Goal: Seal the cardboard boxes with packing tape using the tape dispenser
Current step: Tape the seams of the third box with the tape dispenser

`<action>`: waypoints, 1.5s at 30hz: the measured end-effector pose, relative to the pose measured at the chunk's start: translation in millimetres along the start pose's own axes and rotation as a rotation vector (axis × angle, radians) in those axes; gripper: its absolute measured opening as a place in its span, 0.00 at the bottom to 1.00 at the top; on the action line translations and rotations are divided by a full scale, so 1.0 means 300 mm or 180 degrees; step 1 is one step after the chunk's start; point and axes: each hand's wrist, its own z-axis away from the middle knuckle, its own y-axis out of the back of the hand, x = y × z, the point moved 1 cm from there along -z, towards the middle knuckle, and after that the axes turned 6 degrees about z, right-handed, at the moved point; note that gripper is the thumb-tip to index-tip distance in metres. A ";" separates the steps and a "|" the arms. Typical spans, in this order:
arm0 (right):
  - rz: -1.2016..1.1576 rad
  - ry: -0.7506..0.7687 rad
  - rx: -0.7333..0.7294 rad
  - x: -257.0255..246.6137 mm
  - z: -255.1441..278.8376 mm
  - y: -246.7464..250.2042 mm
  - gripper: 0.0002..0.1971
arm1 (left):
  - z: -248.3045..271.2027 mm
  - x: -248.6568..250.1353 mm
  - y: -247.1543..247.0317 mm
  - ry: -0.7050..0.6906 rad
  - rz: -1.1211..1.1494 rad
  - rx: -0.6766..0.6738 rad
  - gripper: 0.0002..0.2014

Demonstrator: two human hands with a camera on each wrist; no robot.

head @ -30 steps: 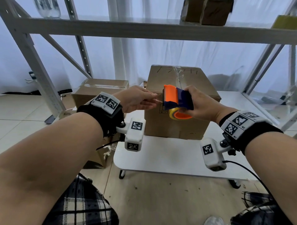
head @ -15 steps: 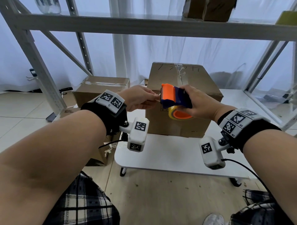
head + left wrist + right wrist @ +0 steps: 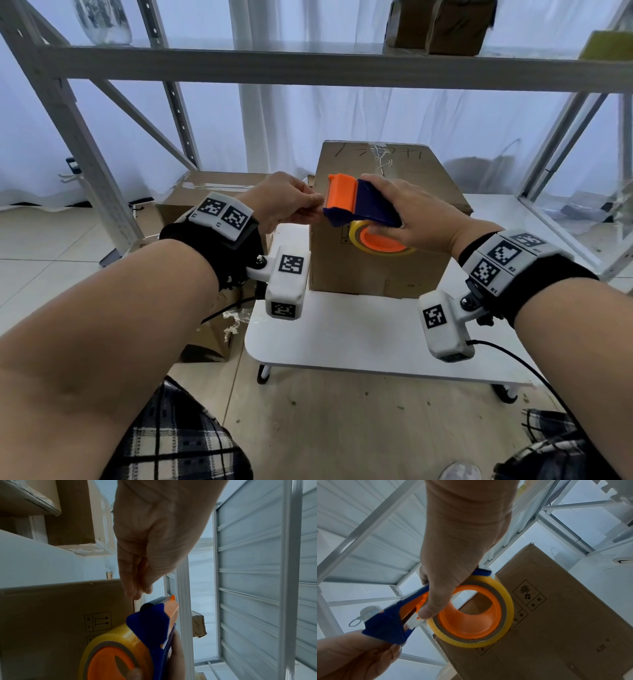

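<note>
A blue and orange tape dispenser [image 3: 356,205] with a yellow tape roll [image 3: 380,241] hangs in front of a tall cardboard box [image 3: 376,270]. My right hand [image 3: 414,219] grips the dispenser from above, and its thumb [image 3: 428,609] lies beside the roll [image 3: 488,616]. Thumb and fingers of my left hand [image 3: 294,205] pinch the tape end at the dispenser's orange front edge. In the left wrist view the pinched fingertips [image 3: 137,593] sit just above the dispenser's mouth [image 3: 161,609]. The clear tape itself hardly shows. The box's top flaps are closed, with old tape on the seam.
The box stands on a low white table [image 3: 342,342] with wheels. A second cardboard box [image 3: 205,192] sits on the floor to the left. A grey metal rack [image 3: 239,68] spans overhead, with boxes [image 3: 442,27] on its shelf. Rack posts [image 3: 548,171] stand at the right.
Both hands and the dispenser have drifted a little left. The gap between my left fingers and the dispenser's front edge has closed.
</note>
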 end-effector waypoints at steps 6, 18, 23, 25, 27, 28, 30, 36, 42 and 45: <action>-0.0130 -0.0006 0.0037 -0.002 0.016 0.008 0.38 | 0.015 0.024 0.039 -0.0021 -0.0026 0.0116 0.04; 0.0196 -0.0334 -0.0064 0.025 0.015 0.059 0.38 | -0.025 -0.030 0.073 -0.0390 -0.0641 0.0854 0.15; 0.0986 -0.0205 -0.0196 -0.020 -0.025 0.107 0.35 | -0.068 -0.067 0.071 -0.0448 -0.0773 0.1154 0.19; 0.1206 -0.0202 -0.0175 -0.036 -0.046 0.138 0.31 | -0.077 -0.069 0.059 -0.0409 -0.0772 0.1205 0.18; 0.1403 -0.0168 -0.0146 -0.047 -0.072 0.166 0.28 | -0.088 -0.075 0.048 -0.0382 -0.0767 0.1236 0.20; 0.1446 -0.0174 -0.0157 -0.051 -0.085 0.176 0.27 | -0.094 -0.076 0.042 -0.0366 -0.0758 0.1265 0.21; 0.1392 -0.0231 -0.0249 -0.053 -0.110 0.184 0.26 | -0.108 -0.085 0.032 -0.0362 -0.0723 0.1331 0.23; 0.0468 -0.0305 -0.0307 -0.015 -0.145 0.182 0.28 | -0.167 -0.092 0.056 -0.0328 -0.0540 0.1416 0.16; 0.0202 -0.0245 -0.0464 0.015 -0.112 0.154 0.33 | -0.164 -0.112 0.113 -0.0182 -0.0518 0.1441 0.15; 0.0419 -0.0411 -0.0444 0.036 -0.094 0.158 0.31 | -0.160 -0.119 0.105 -0.0301 -0.0648 0.1406 0.15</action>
